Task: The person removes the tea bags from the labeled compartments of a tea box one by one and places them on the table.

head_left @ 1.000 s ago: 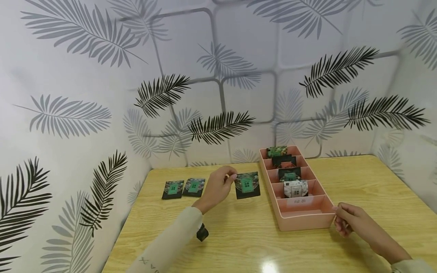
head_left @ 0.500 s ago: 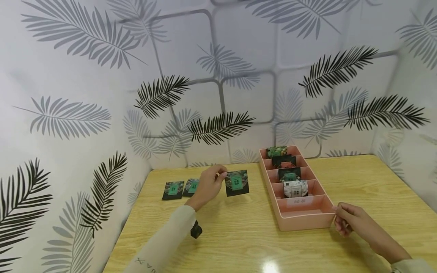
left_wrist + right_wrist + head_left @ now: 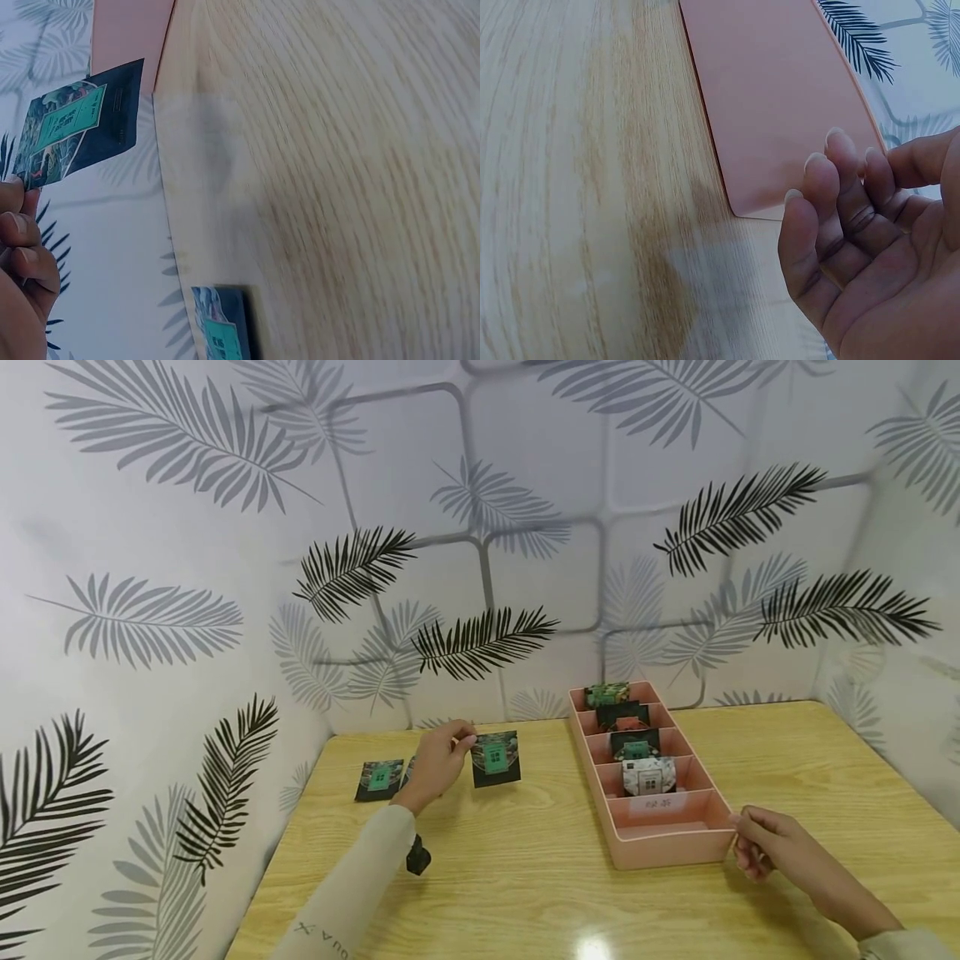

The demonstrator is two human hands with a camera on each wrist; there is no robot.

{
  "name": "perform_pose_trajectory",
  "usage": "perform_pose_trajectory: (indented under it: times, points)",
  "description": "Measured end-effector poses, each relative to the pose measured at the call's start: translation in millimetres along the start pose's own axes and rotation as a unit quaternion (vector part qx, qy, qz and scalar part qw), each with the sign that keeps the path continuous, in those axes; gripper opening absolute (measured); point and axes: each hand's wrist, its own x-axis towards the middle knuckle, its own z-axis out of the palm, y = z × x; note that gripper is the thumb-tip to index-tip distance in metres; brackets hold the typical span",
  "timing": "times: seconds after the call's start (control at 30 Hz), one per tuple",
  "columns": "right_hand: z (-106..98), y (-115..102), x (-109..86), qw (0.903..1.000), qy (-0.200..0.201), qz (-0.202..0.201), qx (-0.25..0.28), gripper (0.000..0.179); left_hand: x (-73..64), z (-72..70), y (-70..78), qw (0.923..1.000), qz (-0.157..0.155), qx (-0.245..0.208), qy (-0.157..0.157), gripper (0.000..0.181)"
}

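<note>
A flat square black sachet (image 3: 496, 760) with a green label is pinched at its upper left corner by my left hand (image 3: 435, 764). It hangs above the table, and its printed front also shows in the left wrist view as the held sachet (image 3: 82, 124). At the right, my right hand (image 3: 780, 847) holds the near right corner of a long pink divided box (image 3: 675, 852). In the right wrist view, the thumb and index finger of the right hand (image 3: 870, 247) pinch the box's edge, while the other fingers lie curled beside its wall (image 3: 772, 97).
A similar sachet (image 3: 378, 779) lies at the left of the wooden table (image 3: 525, 893); another (image 3: 407, 772) beside it is mostly hidden behind the left hand. Several box compartments hold packets, including a white one (image 3: 649, 776). The nearest compartment (image 3: 667, 817) bears a label. A patterned wall stands behind.
My left hand has carried the sachet leftward, away from the pink box and towards the sachets on the table, partly covering one of them. The right hand and box have stayed still.
</note>
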Motion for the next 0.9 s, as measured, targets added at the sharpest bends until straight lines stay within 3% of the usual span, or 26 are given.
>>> perform_pose_trajectory:
  times: [0.17,0.37,0.57,0.9]
  points:
    - [0,0,-0.8,1.0,-0.004,-0.003,0.004,0.047,-0.1,-0.3,-8.9,0.9994,-0.03,0.014,-0.008,0.01]
    - [-1,0,0.5,0.9997,-0.015,-0.011,0.017,0.046,1.1,2.1,-17.2,0.9992,-0.035,0.02,-0.005,0.01]
    - [-2,0,0.5,0.9996,-0.016,-0.015,0.015,0.046,2.4,2.6,-25.1,0.9973,-0.062,0.03,-0.024,0.011]
    - [-2,-1,0.2,1.0,-0.006,-0.005,0.002,0.048,-0.3,4.9,-44.6,0.9929,-0.095,0.069,-0.021,0.01]
